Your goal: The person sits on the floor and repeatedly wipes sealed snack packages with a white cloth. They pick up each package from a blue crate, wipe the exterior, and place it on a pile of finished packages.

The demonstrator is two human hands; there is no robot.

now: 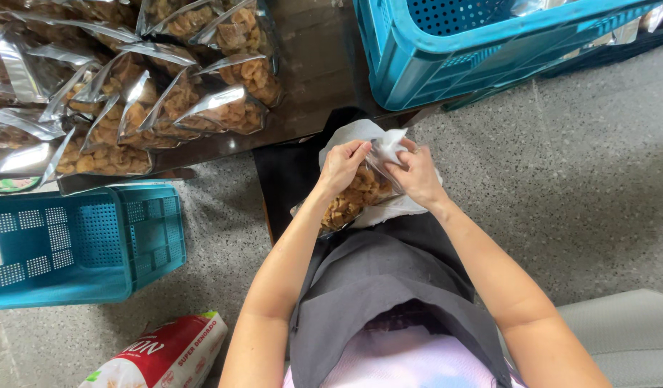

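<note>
Showing a seated person seen from above, both hands working at the mouth of a clear plastic bag of fried snack pieces (pixel 353 195) that rests on the lap over a white cloth (pixel 389 208). Left hand (pixel 340 167): fingers curled together and pinching the upper edge of the bag from the left side. Right hand (pixel 416 176): fingers likewise pressed together, gripping the crumpled top of the same bag from the right; the golden-brown pieces lie below and between the two hands, filling the lower part of the bag, while the gathered plastic stands up between the fingertips. A dark grey apron (pixel 389 287) covers the lap beneath the cloth. Containers: at upper left, a low dark table (pixel 310 65) carries many filled bags of the same snack (pixel 173 100), lying overlapped with shiny plastic tops. At upper right, a blue perforated plastic crate (pixel 475 57) stands tilted at the table's edge; what it holds cannot be made out. At lower left, a second blue crate (pixel 80 244) sits on the speckled grey floor (pixel 597 179), with no contents visible. Just below it lies a red and white printed sack (pixel 166 356), on its side
</note>
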